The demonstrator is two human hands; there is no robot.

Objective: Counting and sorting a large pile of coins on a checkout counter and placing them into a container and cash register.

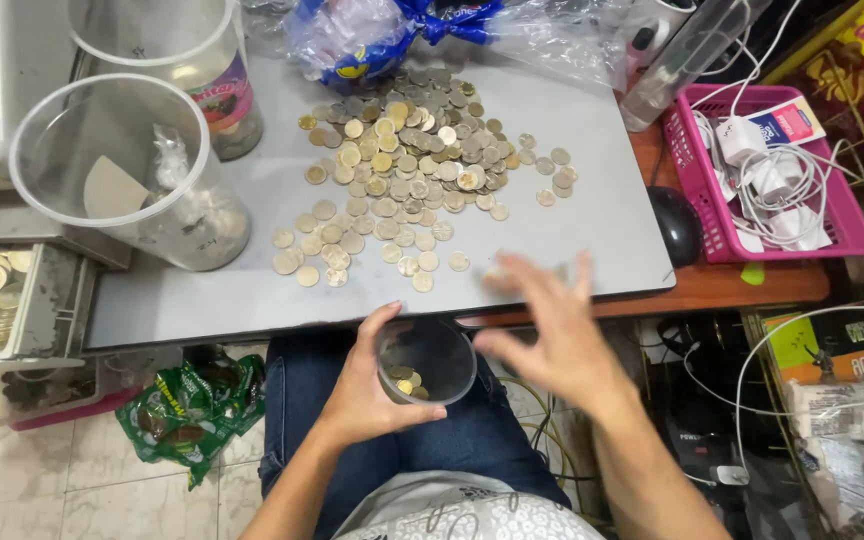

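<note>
1. Left hand (362,395) wraps a small cup (427,360) on the lap, below the worktop (572,130) edge.
2. Right hand (552,335), blurred, fingers spread, holds nothing.
3. Coins (407,170) heaped beyond; clear jars (127,170) left, pink basket (772,170) right.

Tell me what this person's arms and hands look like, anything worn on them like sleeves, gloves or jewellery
Both forearms are bare, with no sleeves reaching into view. The left hand wears no glove, and no ring, watch or bracelet shows on it. The right hand is also ungloved, but it is motion-blurred, so small jewellery cannot be ruled out. Below the arms show blue jeans and a light patterned top.
</note>
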